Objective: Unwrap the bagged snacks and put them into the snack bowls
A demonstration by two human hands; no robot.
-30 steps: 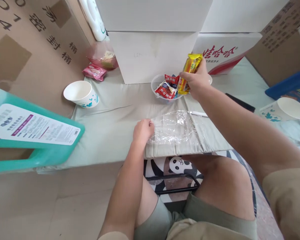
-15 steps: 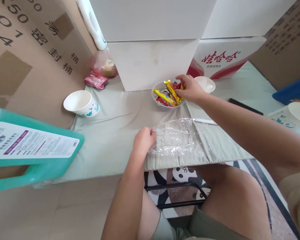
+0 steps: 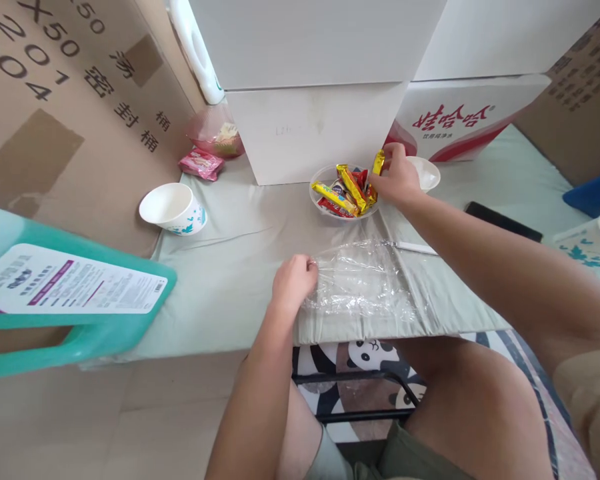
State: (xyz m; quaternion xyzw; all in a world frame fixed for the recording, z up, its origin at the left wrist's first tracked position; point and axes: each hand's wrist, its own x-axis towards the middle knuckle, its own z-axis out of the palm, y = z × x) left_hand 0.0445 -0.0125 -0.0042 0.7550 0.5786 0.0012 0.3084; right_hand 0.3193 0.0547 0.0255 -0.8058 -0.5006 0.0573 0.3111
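- Currently, one yellow-wrapped bar (image 3: 379,163) is held near upright, slightly tilted, between the thumb and fingers of the right hand (image 3: 399,179).
- The bar is positioned at the left side of that hand; its middle is partly covered by the thumb, and its lower end is set at the right part of the clear bowl (image 3: 317,201).
- The right hand is closed on the bar; the firmness of the grip cannot be told.
- Further yellow packets (image 3: 336,197) and red packets (image 3: 334,208) are contained in the bowl, just left of the right hand.
- A white cup (image 3: 427,175) is located just beyond the right wrist, partly hidden by it.
- The left hand (image 3: 294,281) is curled, with thumb and fingers brought together on the left edge of a clear plastic bag (image 3: 363,287).
- The bag is spread flat on the cloth-covered table (image 3: 230,300), nearer the table's front edge than the bowl.
- A white stick (image 3: 416,248) is placed at the bag's upper right corner, beneath the right forearm.
- A black flat object (image 3: 503,221) is found on the far side of that forearm.
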